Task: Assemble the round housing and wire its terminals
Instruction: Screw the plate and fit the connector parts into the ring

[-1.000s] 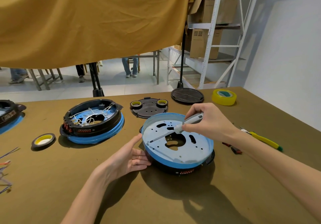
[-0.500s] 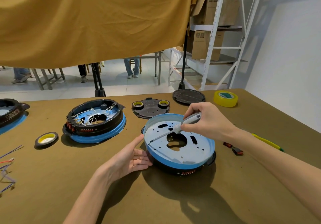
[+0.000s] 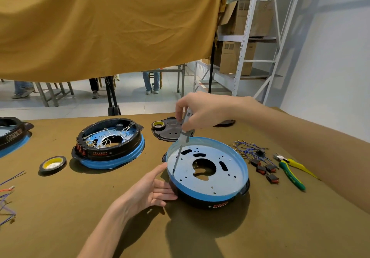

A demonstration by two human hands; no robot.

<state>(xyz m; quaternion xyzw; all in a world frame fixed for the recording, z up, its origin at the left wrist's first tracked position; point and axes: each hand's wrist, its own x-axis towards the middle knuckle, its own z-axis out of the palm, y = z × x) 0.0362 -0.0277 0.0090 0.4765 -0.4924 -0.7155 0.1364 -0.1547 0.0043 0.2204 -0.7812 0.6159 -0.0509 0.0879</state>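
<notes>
A round housing [image 3: 208, 194] with a black wall, blue rim and perforated grey plate sits in front of me on the brown table. My right hand [image 3: 202, 110] grips a grey screwdriver [image 3: 183, 139] nearly upright, its tip on the plate near the left inner rim. My left hand [image 3: 152, 190] rests against the housing's left wall with straight fingers. Blue wires with terminals [image 3: 247, 149] and small black-and-red switches [image 3: 266, 170] lie just right of the housing.
A second housing [image 3: 110, 147] with white wiring stands at the left, a third [image 3: 12, 135] at the far left edge. Tape rolls [image 3: 53, 163], a black cover plate [image 3: 166, 130] and green-yellow pliers [image 3: 291, 172] lie around. Loose wires [image 3: 6, 197] sit at the left edge.
My right hand has lifted and swung the screwdriver from lying flat across the plate to nearly upright. The view has shifted, bringing the wires, switches and pliers at the right into sight.
</notes>
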